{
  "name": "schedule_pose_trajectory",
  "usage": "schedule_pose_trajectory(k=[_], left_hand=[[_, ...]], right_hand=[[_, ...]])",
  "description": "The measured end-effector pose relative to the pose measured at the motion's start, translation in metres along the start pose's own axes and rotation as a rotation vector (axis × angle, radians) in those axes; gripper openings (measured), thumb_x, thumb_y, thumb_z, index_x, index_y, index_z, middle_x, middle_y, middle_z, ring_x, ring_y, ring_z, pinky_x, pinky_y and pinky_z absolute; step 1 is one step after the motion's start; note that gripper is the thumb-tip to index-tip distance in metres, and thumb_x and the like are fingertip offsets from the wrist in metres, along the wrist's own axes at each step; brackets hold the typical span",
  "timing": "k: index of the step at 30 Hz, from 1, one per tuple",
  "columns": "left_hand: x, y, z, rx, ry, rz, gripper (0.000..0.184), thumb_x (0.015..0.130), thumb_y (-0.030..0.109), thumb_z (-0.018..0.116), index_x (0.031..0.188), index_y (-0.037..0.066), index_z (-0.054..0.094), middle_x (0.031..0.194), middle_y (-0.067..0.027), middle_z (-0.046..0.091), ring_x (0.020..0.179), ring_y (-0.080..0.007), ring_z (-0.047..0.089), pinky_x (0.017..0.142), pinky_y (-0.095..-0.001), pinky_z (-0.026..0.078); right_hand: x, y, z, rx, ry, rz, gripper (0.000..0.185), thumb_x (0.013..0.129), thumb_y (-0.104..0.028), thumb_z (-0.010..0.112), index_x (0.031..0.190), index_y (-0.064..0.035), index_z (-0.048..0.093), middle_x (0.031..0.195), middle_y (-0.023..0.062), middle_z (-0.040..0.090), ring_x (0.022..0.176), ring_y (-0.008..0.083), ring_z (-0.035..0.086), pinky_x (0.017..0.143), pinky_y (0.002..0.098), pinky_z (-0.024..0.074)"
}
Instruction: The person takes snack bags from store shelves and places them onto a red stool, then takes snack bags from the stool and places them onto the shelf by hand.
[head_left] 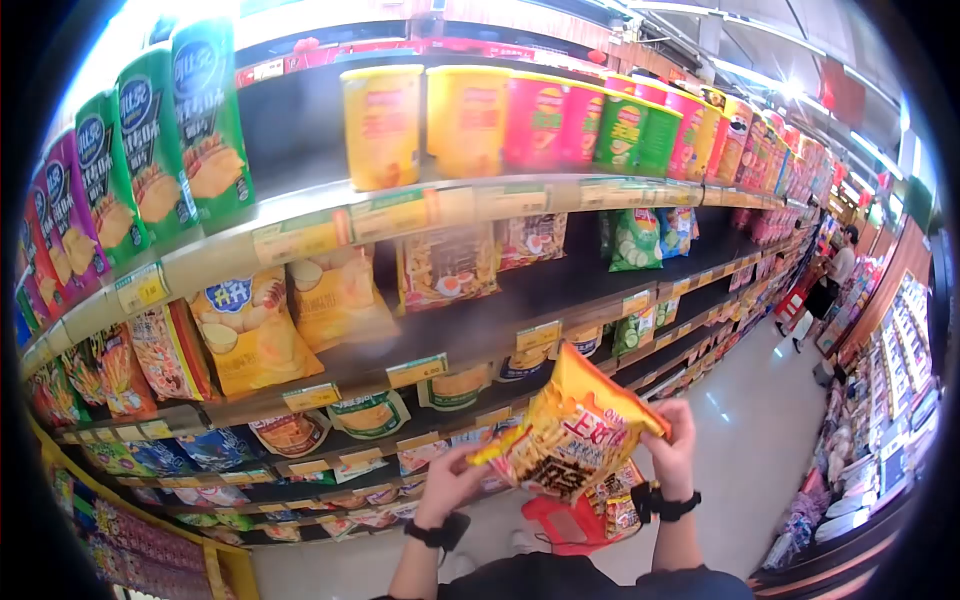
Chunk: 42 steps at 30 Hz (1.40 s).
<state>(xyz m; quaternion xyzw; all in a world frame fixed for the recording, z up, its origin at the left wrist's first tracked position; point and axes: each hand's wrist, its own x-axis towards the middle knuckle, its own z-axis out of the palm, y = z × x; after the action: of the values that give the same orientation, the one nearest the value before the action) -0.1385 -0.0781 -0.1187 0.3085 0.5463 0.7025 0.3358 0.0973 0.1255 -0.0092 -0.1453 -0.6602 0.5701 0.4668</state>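
Observation:
A yellow and orange snack bag (575, 428) with red lettering is held up in front of me, tilted, between both hands. My left hand (448, 490) pinches its lower left corner. At the upper right edge, the fingers of my right hand (676, 448) are closed on the bag. Both wrists wear dark bands. Below the bag, partly covered by it, is a red shopping basket (548, 520) with snack packets (620, 512) in it.
Shelves on the left hold snack bags (245, 330), green crisp boxes (208, 115) and yellow-lidded tubs (466, 120). A price-tag rail (400, 212) runs along a shelf edge. The tiled aisle (735, 420) stretches right, where a person (835, 280) stands farther off near a display (880, 410).

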Motion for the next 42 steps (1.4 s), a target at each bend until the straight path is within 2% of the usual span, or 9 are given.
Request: schedule_pose_trajectory(k=[1, 8, 17, 25, 29, 33, 35, 39, 42], left_hand=[[-0.010, -0.010, -0.005, -0.014, -0.002, -0.132, 0.035, 0.081, 0.003, 0.070, 0.115, 0.005, 0.062, 0.081, 0.0010, 0.065, 0.066, -0.0023, 0.056, 0.054, -0.0156, 0.040], [-0.060, -0.081, -0.008, -0.291, 0.105, -0.218, 0.020, 0.080, -0.001, 0.069, 0.099, -0.003, 0.064, 0.079, -0.0073, 0.066, 0.062, -0.0103, 0.060, 0.056, -0.0237, 0.049], [-0.087, -0.063, 0.004, -0.390, 0.099, -0.163, 0.024, 0.079, -0.005, 0.067, 0.101, -0.003, 0.061, 0.082, -0.0092, 0.068, 0.069, -0.0131, 0.064, 0.064, -0.0257, 0.051], [-0.123, -0.076, 0.068, -0.412, 0.005, -0.127, 0.019, 0.077, -0.006, 0.067, 0.093, -0.001, 0.059, 0.084, -0.0121, 0.068, 0.072, -0.0170, 0.066, 0.068, -0.0278, 0.054], [-0.147, -0.090, 0.105, -0.327, -0.109, -0.149, 0.016, 0.076, -0.004, 0.070, 0.087, 0.000, 0.059, 0.085, -0.0113, 0.068, 0.074, -0.0164, 0.066, 0.070, -0.0291, 0.055], [-0.176, -0.091, 0.136, -0.247, -0.135, -0.214, 0.017, 0.075, -0.002, 0.073, 0.085, 0.001, 0.060, 0.082, -0.0083, 0.067, 0.073, -0.0138, 0.065, 0.070, -0.0271, 0.054], [-0.189, -0.100, 0.140, -0.248, -0.132, -0.238, 0.018, 0.074, 0.000, 0.075, 0.084, 0.002, 0.060, 0.081, -0.0085, 0.068, 0.071, -0.0137, 0.065, 0.067, -0.0258, 0.053], [-0.201, -0.105, 0.151, -0.412, -0.065, -0.275, 0.009, 0.085, 0.009, 0.066, 0.088, 0.005, 0.057, 0.070, -0.0037, 0.059, 0.064, -0.0155, 0.059, 0.064, -0.0295, 0.050], [-0.200, -0.104, 0.155, -0.333, -0.004, -0.256, 0.008, 0.090, 0.013, 0.062, 0.090, 0.006, 0.058, 0.071, -0.0022, 0.058, 0.066, -0.0151, 0.058, 0.064, -0.0296, 0.050]], right_hand=[[-0.012, 0.009, 0.002, 0.002, 0.028, 0.088, 0.034, 0.072, 0.009, 0.061, 0.101, -0.0037, 0.047, 0.101, 0.0079, 0.058, 0.098, 0.0156, 0.056, 0.088, 0.0298, 0.0452], [-0.050, 0.019, -0.007, -0.132, -0.049, 0.369, 0.033, 0.076, 0.003, 0.067, 0.105, -0.0022, 0.052, 0.099, 0.0050, 0.060, 0.094, 0.0121, 0.057, 0.083, 0.0257, 0.0458], [-0.088, 0.035, -0.050, 0.212, -0.056, 0.302, 0.030, 0.084, -0.018, 0.070, 0.102, 0.0015, 0.056, 0.096, 0.0050, 0.062, 0.090, 0.0116, 0.059, 0.082, 0.0257, 0.0467], [-0.158, 0.003, -0.146, 0.032, 0.002, 0.390, 0.018, 0.087, -0.014, 0.066, 0.094, 0.0021, 0.062, 0.087, 0.0033, 0.065, 0.078, 0.0087, 0.059, 0.075, 0.0229, 0.0471], [-0.214, 0.000, -0.210, -0.214, 0.030, 0.343, 0.016, 0.087, -0.012, 0.064, 0.084, 0.0033, 0.065, 0.073, 0.0014, 0.064, 0.068, 0.0068, 0.057, 0.063, 0.0227, 0.0463], [-0.257, -0.009, -0.242, -0.377, 0.082, 0.289, 0.017, 0.087, -0.011, 0.062, 0.079, 0.0041, 0.064, 0.063, 0.0011, 0.061, 0.060, 0.0064, 0.054, 0.056, 0.0223, 0.0432], [-0.278, -0.010, -0.256, -0.386, 0.112, 0.326, 0.016, 0.086, -0.011, 0.063, 0.079, 0.0039, 0.063, 0.065, 0.0072, 0.062, 0.063, 0.0101, 0.057, 0.061, 0.0256, 0.0450], [-0.328, -0.003, -0.292, -0.333, 0.301, 0.374, 0.020, 0.089, -0.015, 0.061, 0.079, 0.0027, 0.062, 0.067, 0.0019, 0.060, 0.066, 0.0073, 0.054, 0.061, 0.0233, 0.0428], [-0.362, -0.011, -0.330, -0.264, 0.484, 0.407, 0.024, 0.093, -0.020, 0.057, 0.081, 0.0005, 0.059, 0.073, -0.0042, 0.056, 0.068, 0.0040, 0.048, 0.062, 0.0202, 0.0395]])
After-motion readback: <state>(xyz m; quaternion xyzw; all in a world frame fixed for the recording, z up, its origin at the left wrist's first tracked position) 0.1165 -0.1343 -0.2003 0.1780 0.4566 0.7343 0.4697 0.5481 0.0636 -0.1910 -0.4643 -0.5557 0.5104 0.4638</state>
